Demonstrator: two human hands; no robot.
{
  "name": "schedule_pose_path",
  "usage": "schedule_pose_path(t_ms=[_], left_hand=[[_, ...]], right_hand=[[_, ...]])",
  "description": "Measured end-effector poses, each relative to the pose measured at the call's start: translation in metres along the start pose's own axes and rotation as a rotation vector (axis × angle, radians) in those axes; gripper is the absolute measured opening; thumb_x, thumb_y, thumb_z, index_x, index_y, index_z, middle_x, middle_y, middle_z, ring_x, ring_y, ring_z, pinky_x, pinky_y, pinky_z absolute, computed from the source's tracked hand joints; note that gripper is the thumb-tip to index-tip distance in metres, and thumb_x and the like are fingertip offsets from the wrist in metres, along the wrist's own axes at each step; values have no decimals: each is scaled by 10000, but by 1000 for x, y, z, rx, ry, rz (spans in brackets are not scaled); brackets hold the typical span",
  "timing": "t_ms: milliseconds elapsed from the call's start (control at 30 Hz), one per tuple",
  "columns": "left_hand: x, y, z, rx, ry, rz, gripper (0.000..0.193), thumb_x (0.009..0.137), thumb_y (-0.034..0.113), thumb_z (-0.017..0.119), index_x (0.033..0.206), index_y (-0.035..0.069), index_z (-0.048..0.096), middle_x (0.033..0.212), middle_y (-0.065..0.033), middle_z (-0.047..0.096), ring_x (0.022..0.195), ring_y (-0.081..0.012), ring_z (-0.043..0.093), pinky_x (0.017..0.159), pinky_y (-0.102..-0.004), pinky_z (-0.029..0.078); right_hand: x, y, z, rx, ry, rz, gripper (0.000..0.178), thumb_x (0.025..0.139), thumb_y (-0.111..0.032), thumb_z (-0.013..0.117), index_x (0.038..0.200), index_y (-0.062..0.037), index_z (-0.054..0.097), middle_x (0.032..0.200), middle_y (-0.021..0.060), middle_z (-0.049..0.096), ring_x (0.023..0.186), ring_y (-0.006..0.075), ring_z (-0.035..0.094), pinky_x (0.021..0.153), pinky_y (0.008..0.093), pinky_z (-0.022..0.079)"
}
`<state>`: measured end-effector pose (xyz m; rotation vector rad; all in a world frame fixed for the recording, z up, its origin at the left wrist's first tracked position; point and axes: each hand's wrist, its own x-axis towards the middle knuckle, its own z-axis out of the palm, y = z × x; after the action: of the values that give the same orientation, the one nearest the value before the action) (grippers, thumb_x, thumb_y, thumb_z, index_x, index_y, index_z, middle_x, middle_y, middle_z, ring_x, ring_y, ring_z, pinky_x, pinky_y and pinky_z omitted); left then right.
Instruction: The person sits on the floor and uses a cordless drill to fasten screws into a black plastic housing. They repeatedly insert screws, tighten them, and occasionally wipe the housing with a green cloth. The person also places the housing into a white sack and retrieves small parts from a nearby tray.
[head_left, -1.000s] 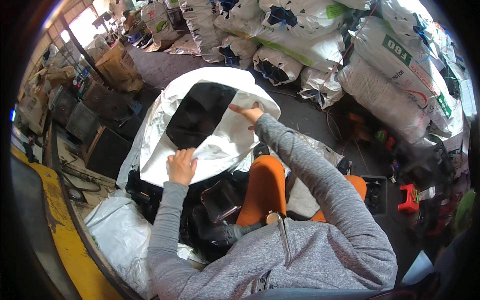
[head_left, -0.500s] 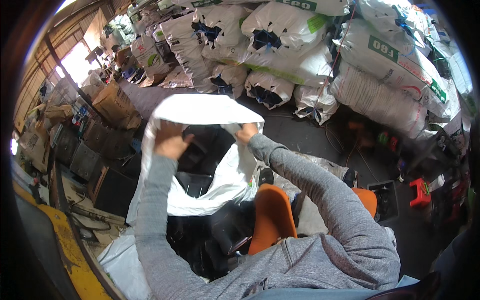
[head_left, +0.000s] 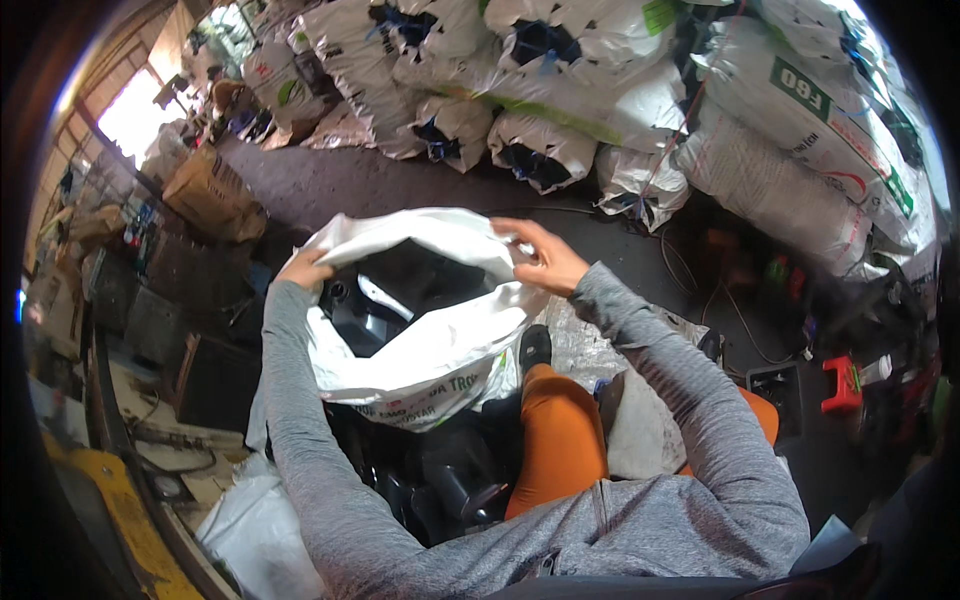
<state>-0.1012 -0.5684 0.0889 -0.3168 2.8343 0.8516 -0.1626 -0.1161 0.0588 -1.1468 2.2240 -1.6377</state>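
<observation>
A large white woven sack [head_left: 440, 350] stands in front of me with its mouth spread wide. Glossy black plastic parts [head_left: 375, 315] lie inside it. On the left of the rim, my left hand [head_left: 303, 268] is closed round the edge, its fingers partly hidden by the fabric. My right hand [head_left: 548, 258] grips the rim on the right side, fingers over the edge and thumb below. More black plastic parts [head_left: 455, 475] are heaped between the sack and my body, beside my orange-clad leg [head_left: 560, 430].
Stuffed white sacks [head_left: 560, 100] are stacked along the far side. A brown paper sack [head_left: 212, 195] and dark crates are at the left, near a yellow metal frame [head_left: 125, 510]. On the right floor are a red plastic object [head_left: 842, 384], a black bin [head_left: 775, 390] and loose cable.
The sack's mouth has dropped and tilted, so its contents and printed front show. My hands have moved farther apart, left hand leftward and right hand rightward, both still at the rim.
</observation>
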Motion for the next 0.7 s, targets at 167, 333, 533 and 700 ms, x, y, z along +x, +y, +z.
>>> schedule_pose_path(t_ms=[167,333,533,700], left_hand=[[-117,110,21,536,482,398,649,730,230,725,1295,7,500,1262,-182,551,1157,-316,527,951,-362,413],[-208,135,45,853,883,140,642,707,257,749,1297,130,530,1345,-106,464,1191,-302,417,943,-492,308],[-160,19,34,227,713,-251,586,724,82,618,1303,58,525,1326,-264,455,1209,-407,456,931,-441,435],[-73,-82,-14,-1150,863,34,357,775,42,569,1113,-61,623,995,-156,679,838,-239,649,751,-341,501]], right_hand=[[38,-67,34,-663,23,-398,617,732,-212,659,1323,-167,491,1324,103,490,1183,303,485,991,446,372],[108,-76,88,-1016,58,-431,438,807,-172,605,1238,-228,557,1206,37,571,1111,240,533,881,425,407],[145,-64,110,-969,-78,-328,360,838,-104,524,1156,-244,616,1068,24,628,1011,216,604,863,380,461],[172,-28,78,-720,-114,-133,344,803,-82,520,1091,-179,681,1070,83,668,1020,285,621,897,386,474]])
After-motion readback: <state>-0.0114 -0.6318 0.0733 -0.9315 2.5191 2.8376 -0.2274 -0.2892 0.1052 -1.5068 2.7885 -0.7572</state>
